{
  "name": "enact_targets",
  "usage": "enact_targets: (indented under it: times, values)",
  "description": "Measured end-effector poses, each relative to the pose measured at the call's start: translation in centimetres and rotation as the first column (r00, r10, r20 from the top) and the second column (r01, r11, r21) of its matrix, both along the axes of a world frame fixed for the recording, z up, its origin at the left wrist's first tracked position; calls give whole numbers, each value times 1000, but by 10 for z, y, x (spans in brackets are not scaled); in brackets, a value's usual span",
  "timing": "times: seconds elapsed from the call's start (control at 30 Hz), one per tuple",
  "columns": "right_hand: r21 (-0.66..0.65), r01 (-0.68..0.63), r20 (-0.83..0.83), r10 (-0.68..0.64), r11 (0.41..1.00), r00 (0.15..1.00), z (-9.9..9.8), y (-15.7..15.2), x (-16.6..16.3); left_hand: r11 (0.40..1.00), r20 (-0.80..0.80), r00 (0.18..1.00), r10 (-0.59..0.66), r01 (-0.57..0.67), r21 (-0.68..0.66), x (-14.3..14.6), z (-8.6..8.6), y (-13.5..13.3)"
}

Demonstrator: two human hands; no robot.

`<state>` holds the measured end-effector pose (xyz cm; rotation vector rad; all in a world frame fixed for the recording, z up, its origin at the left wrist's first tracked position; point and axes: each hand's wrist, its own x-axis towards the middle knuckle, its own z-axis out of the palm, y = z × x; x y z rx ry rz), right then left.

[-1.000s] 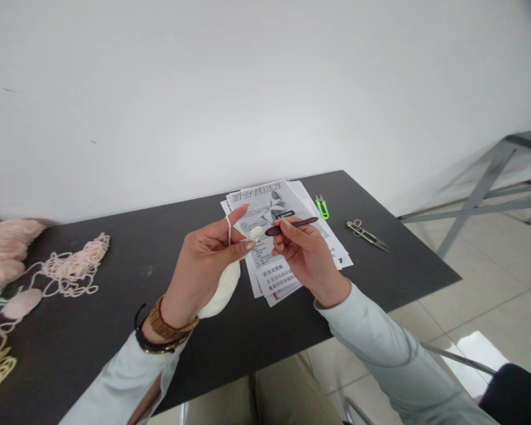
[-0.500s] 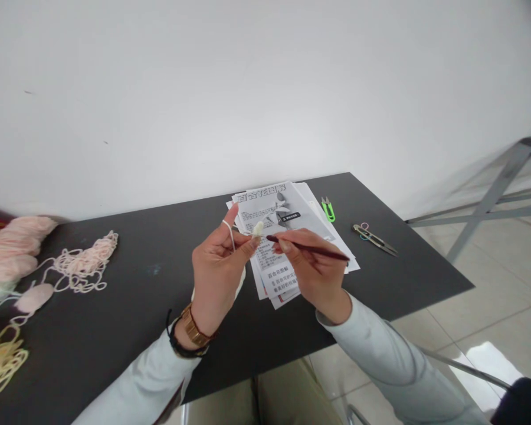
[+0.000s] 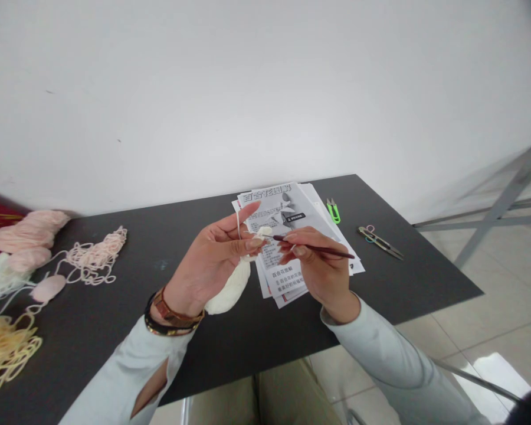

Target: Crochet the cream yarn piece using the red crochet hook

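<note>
My left hand [image 3: 212, 260] is raised over the black table [image 3: 168, 330], pinching a small cream crochet piece [image 3: 262, 233] between thumb and fingers, with a cream yarn strand looped over the outstretched index finger. A cream yarn ball [image 3: 230, 289] shows under that palm. My right hand [image 3: 318, 268] grips a dark red crochet hook [image 3: 318, 248] like a pencil. The hook's tip is at the crochet piece. A gold watch and a black band sit on the left wrist.
Printed instruction sheets [image 3: 292, 236] lie beneath the hands. Green thread snips [image 3: 333, 211] and small scissors [image 3: 380, 242] lie to the right. Pink yarn balls [image 3: 26, 236], a loose pink tangle [image 3: 97, 257] and yellow yarn [image 3: 6, 348] lie at the left. The table's edge is close to my lap.
The hook swung round, its handle now pointing right and its tip at the crochet piece. The left hand lowered slightly, showing the cream ball again. The view drifted a little.
</note>
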<state>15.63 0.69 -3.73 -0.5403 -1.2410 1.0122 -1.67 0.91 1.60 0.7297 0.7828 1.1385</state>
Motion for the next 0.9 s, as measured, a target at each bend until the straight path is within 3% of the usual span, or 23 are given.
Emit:
enact_targets:
  times: [0.1,0.23,0.9]
  values:
    - [-154,-108,-109,92,982,990,1,3,-1,1000,-20,1000,-2,3,18,0,2,-1]
    - [-234,-120,-158,84,965,984,6,3,1,999,-50,999,-17,19,35,-1,3,-2]
    - [-279,-177,-215,118,944,969,13,4,9,980,9,980,-200,201,-18,-8,7,-3]
